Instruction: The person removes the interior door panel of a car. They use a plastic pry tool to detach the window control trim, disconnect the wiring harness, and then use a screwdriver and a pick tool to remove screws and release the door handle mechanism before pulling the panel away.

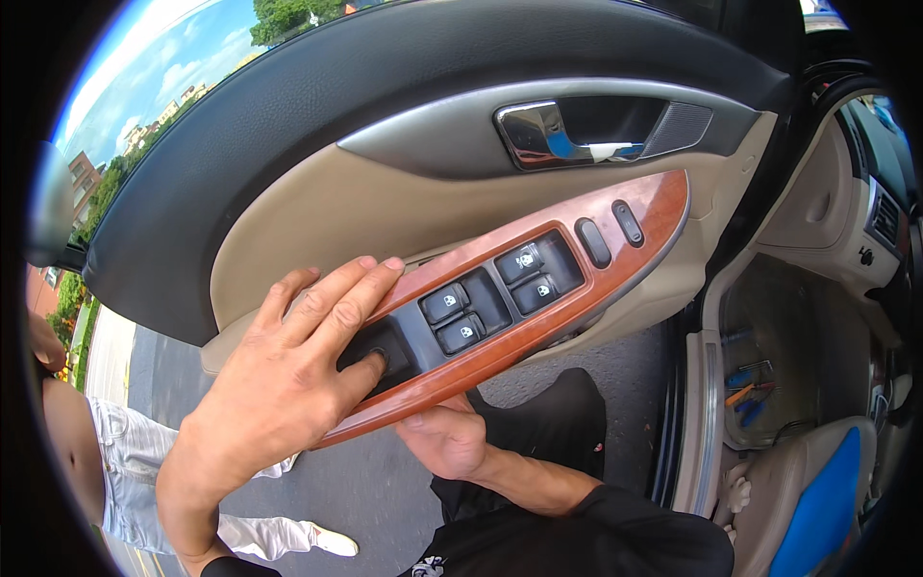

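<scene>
So the wood-grain switch panel (500,348) sits right between both hands, on a slant across the open car door (279,231), left end low and right end higher. The left hand (298,356) is on top of the left end, partly open but gripping: its fingers reach over to the far edge, and its thumb dips into the dark recess (396,363). The right hand (447,438) is underneath the near edge, roughly below that recess. Its thumb shows up against the rim, but the panel hides most of the fingers, so can't tell how tightly it's closed or whether it's really got hold of anything.

The four black window switches (445,303) are just right of the left hand's fingers, nothing covering them. Further along, two small oval buttons (592,243) sit near the pointed right end, well apart from both hands. The chrome door handle (534,135) is above the panel. Can't tell if the panel's clipped down or loose.

Over on the right, some hand tools (750,396) lie on the car floor (788,327). Someone in light trousers (139,471) stands at the left.
</scene>
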`<state>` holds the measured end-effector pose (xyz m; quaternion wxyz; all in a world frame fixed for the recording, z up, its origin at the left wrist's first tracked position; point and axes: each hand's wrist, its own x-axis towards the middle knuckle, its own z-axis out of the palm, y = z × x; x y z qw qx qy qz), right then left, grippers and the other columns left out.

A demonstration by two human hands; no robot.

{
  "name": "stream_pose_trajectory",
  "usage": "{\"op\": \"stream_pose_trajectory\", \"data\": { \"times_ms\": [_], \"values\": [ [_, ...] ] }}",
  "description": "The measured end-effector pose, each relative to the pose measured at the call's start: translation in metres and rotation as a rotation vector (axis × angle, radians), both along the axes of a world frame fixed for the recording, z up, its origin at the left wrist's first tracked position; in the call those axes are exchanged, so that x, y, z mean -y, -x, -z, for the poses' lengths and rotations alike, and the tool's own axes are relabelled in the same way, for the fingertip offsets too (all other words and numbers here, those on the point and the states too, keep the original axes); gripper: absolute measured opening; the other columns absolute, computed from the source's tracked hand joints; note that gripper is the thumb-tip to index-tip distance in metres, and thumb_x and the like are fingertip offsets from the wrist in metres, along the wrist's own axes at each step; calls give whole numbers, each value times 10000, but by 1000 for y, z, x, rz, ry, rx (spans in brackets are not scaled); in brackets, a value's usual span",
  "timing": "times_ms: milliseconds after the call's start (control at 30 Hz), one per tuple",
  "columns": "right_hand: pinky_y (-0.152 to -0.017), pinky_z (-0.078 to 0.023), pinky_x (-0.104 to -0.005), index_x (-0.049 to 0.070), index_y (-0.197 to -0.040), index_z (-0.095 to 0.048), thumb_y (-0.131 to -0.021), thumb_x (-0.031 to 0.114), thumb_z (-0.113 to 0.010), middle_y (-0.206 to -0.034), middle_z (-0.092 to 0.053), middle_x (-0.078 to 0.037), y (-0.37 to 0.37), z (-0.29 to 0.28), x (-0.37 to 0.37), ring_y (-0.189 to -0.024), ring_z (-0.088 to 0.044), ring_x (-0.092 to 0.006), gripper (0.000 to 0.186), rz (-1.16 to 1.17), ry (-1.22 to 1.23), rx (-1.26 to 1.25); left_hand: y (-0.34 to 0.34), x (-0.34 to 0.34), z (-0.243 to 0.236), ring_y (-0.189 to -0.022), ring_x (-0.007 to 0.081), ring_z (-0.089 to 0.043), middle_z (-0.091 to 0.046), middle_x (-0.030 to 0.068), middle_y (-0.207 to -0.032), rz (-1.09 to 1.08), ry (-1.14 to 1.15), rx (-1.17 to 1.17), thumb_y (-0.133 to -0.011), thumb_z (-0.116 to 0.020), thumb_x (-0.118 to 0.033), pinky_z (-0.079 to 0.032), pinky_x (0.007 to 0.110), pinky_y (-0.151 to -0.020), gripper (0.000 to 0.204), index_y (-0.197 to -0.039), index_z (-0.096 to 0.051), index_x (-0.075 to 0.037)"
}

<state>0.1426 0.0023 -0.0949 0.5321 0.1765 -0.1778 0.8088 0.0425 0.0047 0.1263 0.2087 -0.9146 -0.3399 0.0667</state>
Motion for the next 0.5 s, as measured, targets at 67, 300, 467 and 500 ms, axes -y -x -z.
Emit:
{"op": "stream_pose_trajectory", "data": {
  "times_ms": [67, 300, 467, 500],
  "values": [
    [-982, -489, -409, -54, -1210, -631, -918, 60, -550, -1143, -686, -192, 3, -3, 1, -1052, -641, -264, 324, 47, 4, 29, 5, -3, 0, -1408, 398, -470, -462, 222, -1547, 17, 28, 35, -716, -753, -155, -404, 551, -1135, 179, -852, -769, -40],
    [-1029, -459, -426, -10, -1248, -619, -896, 32, -544, -1214, -675, -153, 0, 9, -8, -1145, -617, -248, 363, 29, -7, 25, 3, -19, 12, -1425, 364, -460, -504, 212, -1518, 86, 63, 204, -754, -780, -97, -425, 559, -1113, 142, -855, -753, 0],
    [-982, -495, -428, -4, -1360, -541, -912, 71, -541, -1344, -613, -155, 5, 16, -16, -1210, -576, -244, 455, 28, -98, 56, 15, -20, 16, -1331, 397, -546, -591, 216, -1408, 192, -21, 371, -721, -808, -53, -472, 550, -1063, 186, -867, -726, 27],
    [-982, -495, -434, 2, -1385, -527, -913, 73, -538, -1373, -599, -150, 2, 16, -19, -1240, -562, -245, 478, 25, -88, 60, 16, -24, 17, -1308, 404, -565, -603, 216, -1390, 199, -20, 421, -719, -805, -41, -480, 549, -1053, 185, -868, -721, 29]
  ]
}}
